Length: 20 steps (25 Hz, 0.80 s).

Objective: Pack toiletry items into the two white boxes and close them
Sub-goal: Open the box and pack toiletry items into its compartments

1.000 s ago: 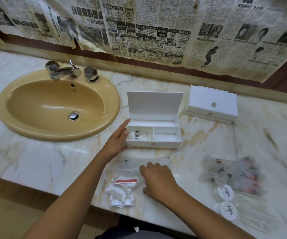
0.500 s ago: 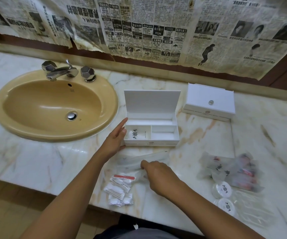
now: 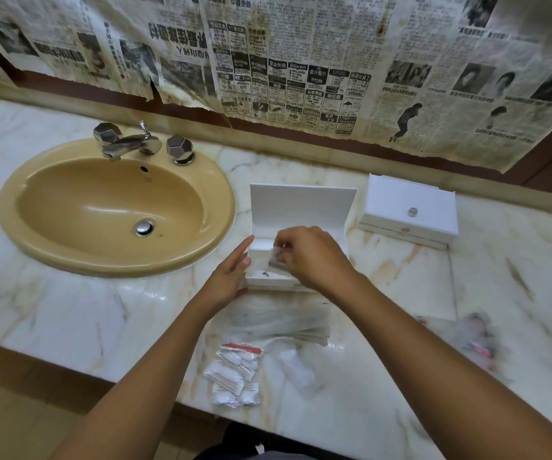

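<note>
The packing has only just begun: the right hand (image 3: 311, 257) pinches a clear packet (image 3: 276, 260) over the open box (image 3: 301, 220), while the flat left hand (image 3: 231, 277) steadies its side. The second box (image 3: 409, 207) is shut (probably not filled yet), and more packets (image 3: 235, 373) wait on the counter (image 3: 69, 313).

Right hand (image 3: 314, 257) pinches a clear packet (image 3: 276, 260) over the open white box (image 3: 301, 210); left hand (image 3: 231, 277) steadies its side.

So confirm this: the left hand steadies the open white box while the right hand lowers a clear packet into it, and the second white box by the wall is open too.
Wrong on one point: in the head view the second white box by the wall is closed, lid down. The rest stands: the left hand rests flat against the open white box, and the right hand pinches a clear packet over it.
</note>
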Each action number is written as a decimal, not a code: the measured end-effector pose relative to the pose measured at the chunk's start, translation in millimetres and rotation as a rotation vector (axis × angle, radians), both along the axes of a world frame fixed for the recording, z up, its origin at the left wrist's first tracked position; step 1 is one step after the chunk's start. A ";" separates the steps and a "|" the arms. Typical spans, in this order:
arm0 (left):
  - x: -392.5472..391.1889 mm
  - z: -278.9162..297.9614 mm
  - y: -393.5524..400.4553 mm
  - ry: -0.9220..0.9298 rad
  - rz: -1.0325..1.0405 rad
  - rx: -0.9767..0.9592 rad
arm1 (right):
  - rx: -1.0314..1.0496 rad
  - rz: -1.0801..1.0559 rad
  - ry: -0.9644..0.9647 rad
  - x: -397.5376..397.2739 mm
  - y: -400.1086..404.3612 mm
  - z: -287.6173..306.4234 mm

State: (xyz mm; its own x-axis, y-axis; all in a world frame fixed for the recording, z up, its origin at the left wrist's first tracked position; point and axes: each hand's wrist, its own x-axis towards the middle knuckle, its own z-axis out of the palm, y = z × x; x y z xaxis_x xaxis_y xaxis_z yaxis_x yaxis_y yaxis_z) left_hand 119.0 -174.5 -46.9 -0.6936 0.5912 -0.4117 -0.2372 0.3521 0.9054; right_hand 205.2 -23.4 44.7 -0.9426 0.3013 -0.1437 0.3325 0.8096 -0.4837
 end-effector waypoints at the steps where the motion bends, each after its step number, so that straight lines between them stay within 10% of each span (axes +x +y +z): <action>1: -0.5 0.9 0.2 -0.018 0.000 -0.003 | 0.002 0.002 0.001 -11.6 0.1 -0.3; 13: -4.5 -0.1 -3.0 -0.046 -0.026 0.037 | 0.444 0.272 -0.321 -55.2 -4.5 -25.2; 20: -8.0 3.5 -4.0 -0.096 -0.030 0.020 | 0.014 -0.066 -0.145 -50.7 0.5 -51.7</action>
